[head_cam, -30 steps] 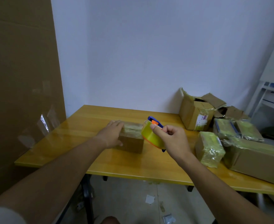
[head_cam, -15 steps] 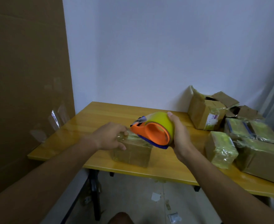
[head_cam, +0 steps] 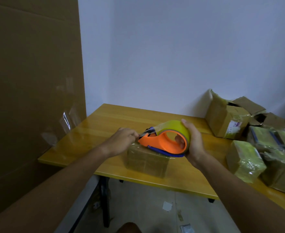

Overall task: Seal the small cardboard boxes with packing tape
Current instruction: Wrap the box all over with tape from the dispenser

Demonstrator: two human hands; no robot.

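Orange tape dispenser (head_cam: 161, 143) sat mid-frame, gripped by the right hand (head_cam: 194, 142) with fingers curled through its core, right above the small cardboard box (head_cam: 146, 161) on the table (head_cam: 104, 121). Left hand (head_cam: 121, 140) pinched the loose tape end (head_cam: 146, 131) at the dispenser's left tip, just left of the box top.

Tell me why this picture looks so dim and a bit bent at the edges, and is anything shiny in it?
Head view: the light is low and bluish, so colours look muted. The wide lens bows the cardboard sheet and the wall corner. Glare shows on the glossy table and the wrapped boxes. The tape dispenser, left hand and right hand look fairly sharp.
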